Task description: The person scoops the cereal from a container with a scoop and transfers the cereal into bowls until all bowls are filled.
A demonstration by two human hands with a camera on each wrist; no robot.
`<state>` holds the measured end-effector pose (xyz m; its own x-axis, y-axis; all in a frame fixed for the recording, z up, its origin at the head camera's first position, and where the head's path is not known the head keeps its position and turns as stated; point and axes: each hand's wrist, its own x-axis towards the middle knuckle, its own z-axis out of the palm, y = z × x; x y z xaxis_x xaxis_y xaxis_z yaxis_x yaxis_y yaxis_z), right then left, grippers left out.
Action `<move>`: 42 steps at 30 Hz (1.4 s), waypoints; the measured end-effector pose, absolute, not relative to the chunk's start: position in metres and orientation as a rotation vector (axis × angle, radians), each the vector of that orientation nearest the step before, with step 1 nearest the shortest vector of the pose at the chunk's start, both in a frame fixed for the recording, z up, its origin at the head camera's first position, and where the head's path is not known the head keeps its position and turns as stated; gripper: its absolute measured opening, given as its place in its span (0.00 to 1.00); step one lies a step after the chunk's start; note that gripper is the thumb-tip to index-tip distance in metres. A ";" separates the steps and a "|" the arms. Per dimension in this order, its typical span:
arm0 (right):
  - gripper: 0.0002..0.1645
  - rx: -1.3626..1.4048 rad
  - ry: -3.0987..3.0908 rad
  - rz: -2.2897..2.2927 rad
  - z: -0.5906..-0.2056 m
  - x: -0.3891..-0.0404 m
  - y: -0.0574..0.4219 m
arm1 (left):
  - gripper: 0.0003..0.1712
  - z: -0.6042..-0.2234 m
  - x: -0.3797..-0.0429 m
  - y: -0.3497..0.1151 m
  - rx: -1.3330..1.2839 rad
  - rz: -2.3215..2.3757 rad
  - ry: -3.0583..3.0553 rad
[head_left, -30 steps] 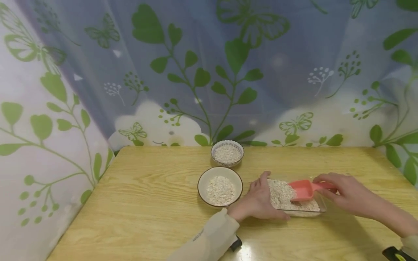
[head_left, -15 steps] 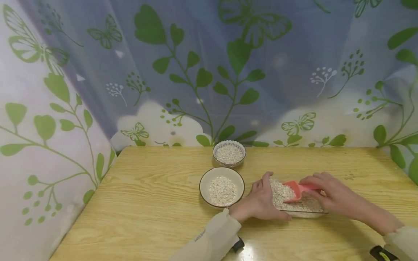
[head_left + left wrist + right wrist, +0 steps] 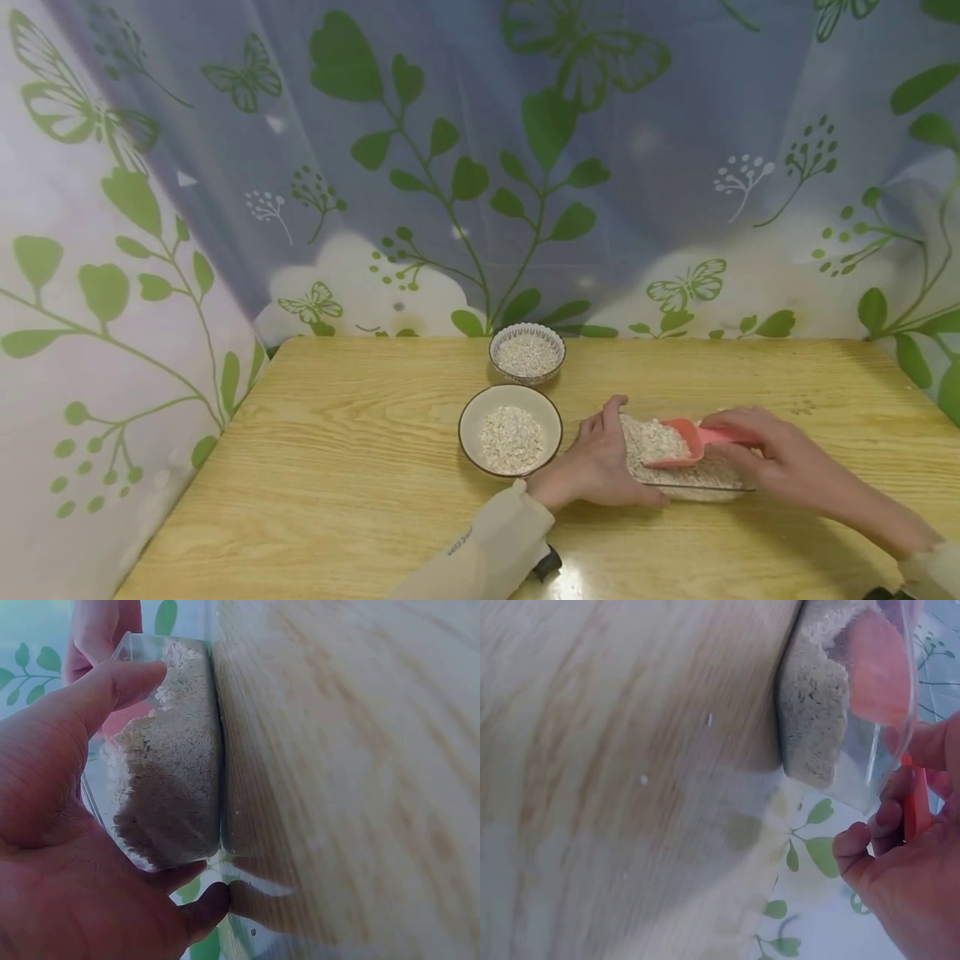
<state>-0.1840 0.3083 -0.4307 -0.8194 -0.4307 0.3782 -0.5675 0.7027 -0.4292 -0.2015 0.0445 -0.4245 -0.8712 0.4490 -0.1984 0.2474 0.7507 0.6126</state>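
A clear rectangular container (image 3: 176,772) filled with rolled oats (image 3: 637,442) stands on the table. My left hand (image 3: 600,467) holds its left end, thumb along the near side and fingers round the end. In my right hand (image 3: 795,458) is the handle of a pink scoop (image 3: 686,442), gripped between thumb and fingers. The scoop's bowl lies in the oats, heaped with flakes and facing left. Through the container's wall, the right wrist view shows the scoop's pink bowl. Left of my left hand sits a cream bowl (image 3: 468,421) with a dark rim, with oats in its bottom.
Behind the cream bowl is a smaller patterned bowl (image 3: 553,367) with a scalloped rim, also holding oats. The wooden table (image 3: 322,467) ends at a hanging cloth (image 3: 637,192) printed with leaves and butterflies. A few loose flakes (image 3: 643,779) lie on the table.
The scoop moved left through the oats, then back slightly right, and its bowl now carries a heap of flakes. My left hand stays on the container.
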 end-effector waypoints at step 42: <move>0.17 0.505 -2.426 1.534 -0.394 -0.175 0.297 | 0.59 -0.371 -0.198 -0.018 0.840 0.816 2.704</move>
